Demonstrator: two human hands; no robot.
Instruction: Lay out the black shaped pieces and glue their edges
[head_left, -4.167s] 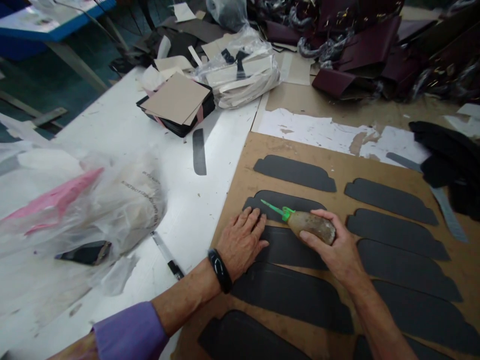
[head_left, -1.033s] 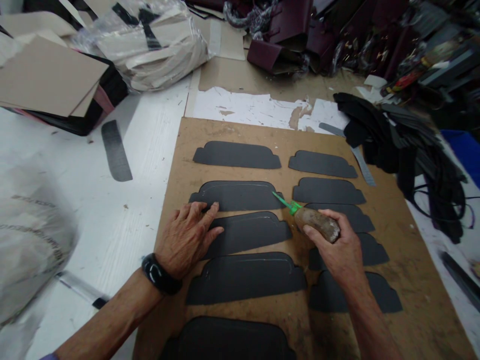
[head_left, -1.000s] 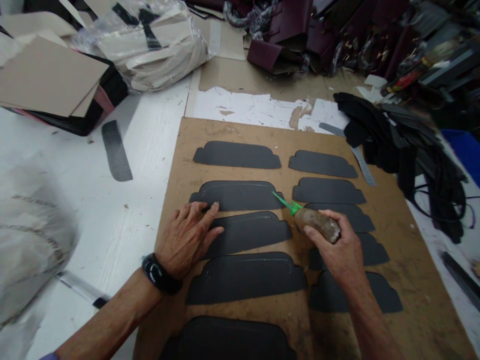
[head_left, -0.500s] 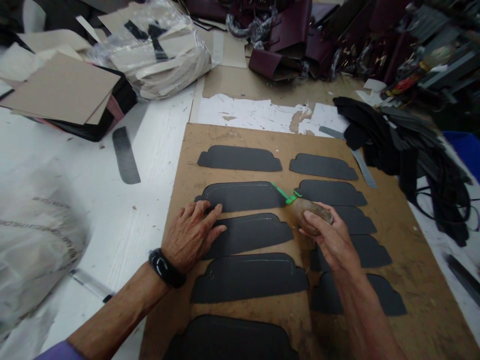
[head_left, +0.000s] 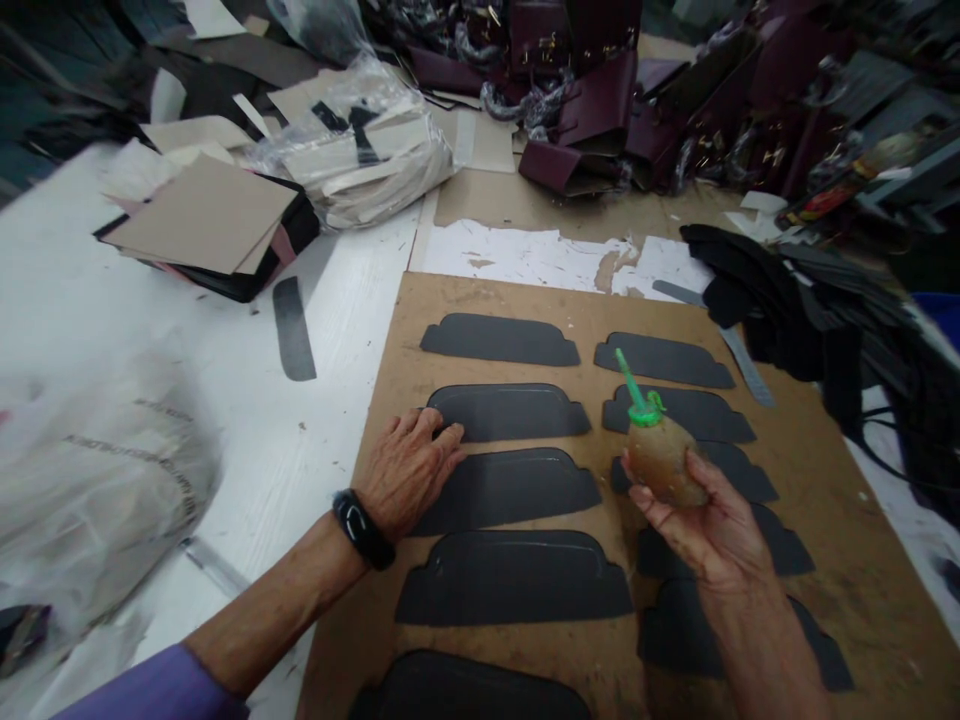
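My right hand is wrapped round a squeeze glue bottle with a green nozzle, tilted with its tip pointing up and away. The bottle is above the right column of dark panels. My left hand lies palm down, fingers apart, fingertips on the left end of a dark grey panel with notched ends. A thin shiny line follows this panel's upper edge. Similar lines show on the panel below it and on a nearer panel. The far left panel shows no such line.
The panels lie in two columns on a brown board. Stacked beige sheets, a plastic-wrapped bundle and a clear bag are at left. Maroon bags stand behind; black straps are heaped at right.
My right hand has lifted the glue bottle off the panel's right end, moved it right and turned its nozzle upward. My left hand stays on the same panel. The whole view has shifted slightly.
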